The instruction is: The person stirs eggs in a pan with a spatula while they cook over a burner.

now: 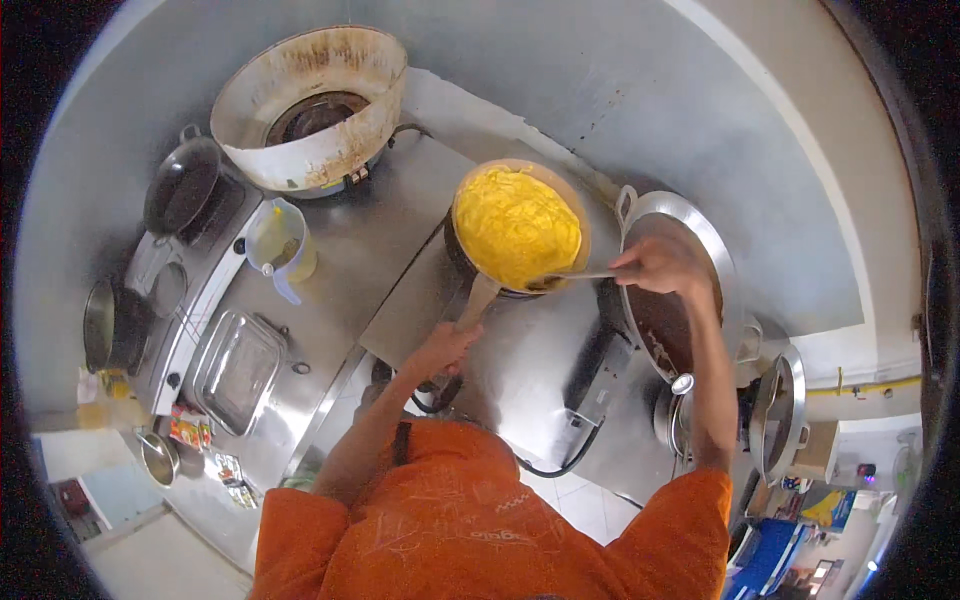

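My left hand (444,349) is closed around the handle (478,301) of a round, light-rimmed frying pan (576,201). A yellow, egg-like mass (517,221) with a folded, wrinkled surface fills most of the pan. From the right, my right hand (660,264) holds the handle of a utensil (577,274), probably a spatula. Its dark end touches the yellow mass at the pan's near right edge, and its tip is partly hidden there. What supports the pan from below is mostly out of sight.
Right of the pan stands a large metal wok (724,247) with brown contents, partly behind my right arm. A stained white cylinder surrounds a burner (315,120) at the back left. Left are a plastic measuring jug (279,240), a clear rectangular dish (236,375) and dark pans (184,187).
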Demonstrator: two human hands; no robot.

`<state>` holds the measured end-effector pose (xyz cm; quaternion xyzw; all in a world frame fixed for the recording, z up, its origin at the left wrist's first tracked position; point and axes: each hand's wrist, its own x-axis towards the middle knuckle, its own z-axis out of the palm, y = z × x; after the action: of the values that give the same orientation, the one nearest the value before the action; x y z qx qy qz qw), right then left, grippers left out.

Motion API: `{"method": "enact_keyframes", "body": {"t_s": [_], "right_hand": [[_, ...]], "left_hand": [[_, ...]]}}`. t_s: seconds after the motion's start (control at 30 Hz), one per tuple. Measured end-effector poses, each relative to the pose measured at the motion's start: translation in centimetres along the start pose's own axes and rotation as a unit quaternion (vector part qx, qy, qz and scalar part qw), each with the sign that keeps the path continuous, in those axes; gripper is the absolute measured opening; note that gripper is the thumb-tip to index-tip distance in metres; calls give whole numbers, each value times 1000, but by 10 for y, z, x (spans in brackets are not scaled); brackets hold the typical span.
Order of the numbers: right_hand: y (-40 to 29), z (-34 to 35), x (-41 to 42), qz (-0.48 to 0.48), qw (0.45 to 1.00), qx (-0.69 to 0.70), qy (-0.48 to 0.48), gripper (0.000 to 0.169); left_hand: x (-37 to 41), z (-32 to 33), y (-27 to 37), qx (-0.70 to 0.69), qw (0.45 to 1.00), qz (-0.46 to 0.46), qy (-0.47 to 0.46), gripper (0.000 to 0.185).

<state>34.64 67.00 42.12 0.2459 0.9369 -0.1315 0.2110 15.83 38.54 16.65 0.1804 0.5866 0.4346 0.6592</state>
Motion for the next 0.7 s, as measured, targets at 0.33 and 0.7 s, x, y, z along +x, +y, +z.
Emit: {"method": "enact_keyframes", "body": {"t_s": [0.33,0.7], "right_hand": [[-114,155,80,190,911,-206,301,16],[-141,44,-15,270,924,148,227,26]], "left_hand": [[10,-8,-14,38,985,161,-42,29],[24,-13,-25,-222,967,-29,-124,34]]}}
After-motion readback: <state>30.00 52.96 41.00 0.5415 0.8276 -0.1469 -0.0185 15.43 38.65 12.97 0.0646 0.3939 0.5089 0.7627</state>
